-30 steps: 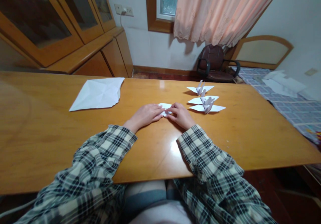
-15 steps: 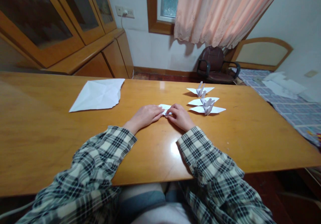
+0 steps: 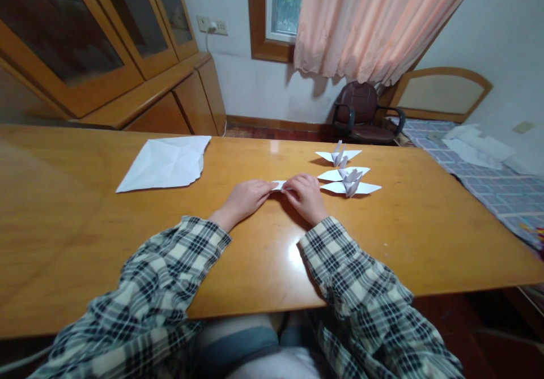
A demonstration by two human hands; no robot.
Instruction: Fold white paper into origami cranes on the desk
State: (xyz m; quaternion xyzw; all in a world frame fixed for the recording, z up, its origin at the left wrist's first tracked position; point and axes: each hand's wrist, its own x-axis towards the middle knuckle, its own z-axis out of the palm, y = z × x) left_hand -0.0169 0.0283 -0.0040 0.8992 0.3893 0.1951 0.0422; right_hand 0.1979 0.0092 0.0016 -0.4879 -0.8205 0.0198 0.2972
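Observation:
A small folded piece of white paper [image 3: 278,185] is held between my two hands, just above or on the wooden table [image 3: 255,254]. My left hand [image 3: 249,196] pinches its left end. On the right end, the fingers of my right hand [image 3: 305,195] are closed over the paper and hide much of it. Close to my right hand stand three white paper cranes: a near one [image 3: 352,186], a middle one [image 3: 334,174] partly behind it, and a far one [image 3: 339,156].
A creased, unfolded sheet of white paper [image 3: 170,164] lies at the table's far left. Beyond the table are a wooden cabinet [image 3: 170,93], a brown armchair [image 3: 359,113] and a bed [image 3: 476,158] with papers on it.
The folded paper now looks narrower and tilted up, with less of its face showing. My right fingers have closed further over its right end. My left hand has barely moved.

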